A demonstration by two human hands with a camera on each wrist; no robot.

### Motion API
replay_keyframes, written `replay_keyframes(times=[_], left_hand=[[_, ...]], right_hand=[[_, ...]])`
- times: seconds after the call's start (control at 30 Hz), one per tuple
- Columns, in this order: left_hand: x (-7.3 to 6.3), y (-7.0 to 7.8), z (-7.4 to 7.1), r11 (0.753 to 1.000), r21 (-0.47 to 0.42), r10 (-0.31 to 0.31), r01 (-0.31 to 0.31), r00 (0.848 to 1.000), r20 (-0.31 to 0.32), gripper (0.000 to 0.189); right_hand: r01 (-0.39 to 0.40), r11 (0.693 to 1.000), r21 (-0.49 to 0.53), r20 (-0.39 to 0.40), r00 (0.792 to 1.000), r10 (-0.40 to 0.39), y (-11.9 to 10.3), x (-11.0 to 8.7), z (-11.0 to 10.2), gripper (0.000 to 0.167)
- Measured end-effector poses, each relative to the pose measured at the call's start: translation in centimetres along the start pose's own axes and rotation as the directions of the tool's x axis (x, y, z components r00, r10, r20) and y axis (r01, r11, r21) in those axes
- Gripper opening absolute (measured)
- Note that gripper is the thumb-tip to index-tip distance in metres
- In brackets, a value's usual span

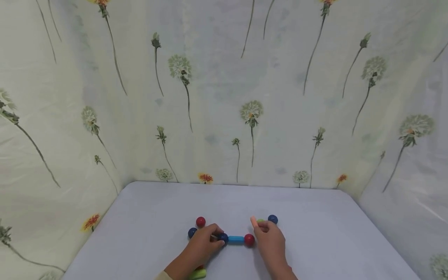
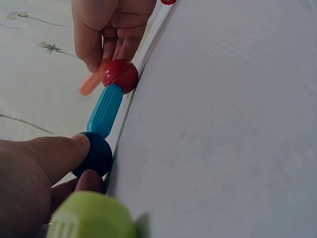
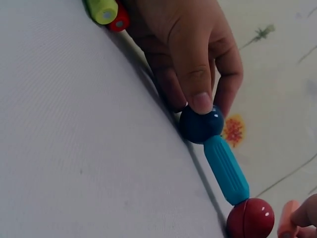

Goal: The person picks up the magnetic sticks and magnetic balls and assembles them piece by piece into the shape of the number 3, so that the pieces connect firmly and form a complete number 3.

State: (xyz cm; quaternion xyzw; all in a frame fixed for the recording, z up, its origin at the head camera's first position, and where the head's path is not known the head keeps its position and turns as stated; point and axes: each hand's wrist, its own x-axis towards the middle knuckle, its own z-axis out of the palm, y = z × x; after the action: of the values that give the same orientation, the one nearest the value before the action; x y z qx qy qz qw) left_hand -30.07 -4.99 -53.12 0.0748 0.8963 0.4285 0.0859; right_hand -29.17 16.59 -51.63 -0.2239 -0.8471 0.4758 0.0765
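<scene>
**L hand (image 1: 204,242) on ball-rod chain, R hand (image 1: 271,238) w/ orange rod (image 1: 253,221)**

Obs. L to R, tabletop (image 1: 315,221), all pcs well short of far edge:

- Beige sleeve (image 1: 163,275) at L wrist, bottom of head view.
- Outer blue ball (image 1: 191,232), just L of L hand; far red ball (image 1: 200,222) near it, closer to tabletop's far edge.
- Lime rod (image 1: 198,274) + red rod (image 3: 119,21), side by side near L wrist, on near side; mostly hidden by arm in head view.
- L hand: thumb + fingers pinch chain's blue ball (image 1: 223,238).
- Chain, approx. midway btwn tabletop's L and R edges: that ball, then cyan rod (image 1: 236,239), then chain's red ball (image 1: 249,240) at R end. Rod touches both balls. Contact w/ tabletop: can't tell.
- R hand: thumb + fingers grip orange rod, one end sticking out twd far edge. Rod just beside chain's red ball; touching or not, can't tell.
- Lime pc. (image 1: 260,220) behind R hand, mostly hidden; right blue ball (image 1: 273,219) just R of it.

Bkgd: dandelion-print cloth (image 1: 217,77) beyond far edge and both sides.
</scene>
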Motion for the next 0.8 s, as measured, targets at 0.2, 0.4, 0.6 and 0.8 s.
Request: replay_keyframes(times=[0.2, 0.4, 0.6, 0.8], left_hand=[[0.1, 0.0, 0.0, 1.0, -0.01, -0.007, 0.007, 1.0, 0.01, 0.02], [0.1, -0.6, -0.1, 0.997, 0.024, 0.073, -0.073, 0.997, -0.017, 0.019], [0.2, -0.6, -0.1, 0.997, 0.024, 0.071, -0.071, 0.997, -0.013, 0.019], [0.2, -0.2, 0.0, 0.999, 0.023, 0.04, -0.04, 0.999, -0.005, 0.02]], right_hand=[[0.006, 1.0, 0.024, -0.007, 1.0, -0.006, -0.2, 0.0, 0.4, 0.031], [-0.017, 0.998, 0.054, 0.006, 1.0, 0.016, -0.9, -0.1, 1.2, 0.031], [-0.031, 0.997, 0.064, 0.018, 0.999, 0.03, -1.0, -0.2, 1.8, 0.03], [-0.023, 0.998, 0.058, 0.031, 0.999, 0.021, -0.6, -0.2, 2.2, 0.028]])
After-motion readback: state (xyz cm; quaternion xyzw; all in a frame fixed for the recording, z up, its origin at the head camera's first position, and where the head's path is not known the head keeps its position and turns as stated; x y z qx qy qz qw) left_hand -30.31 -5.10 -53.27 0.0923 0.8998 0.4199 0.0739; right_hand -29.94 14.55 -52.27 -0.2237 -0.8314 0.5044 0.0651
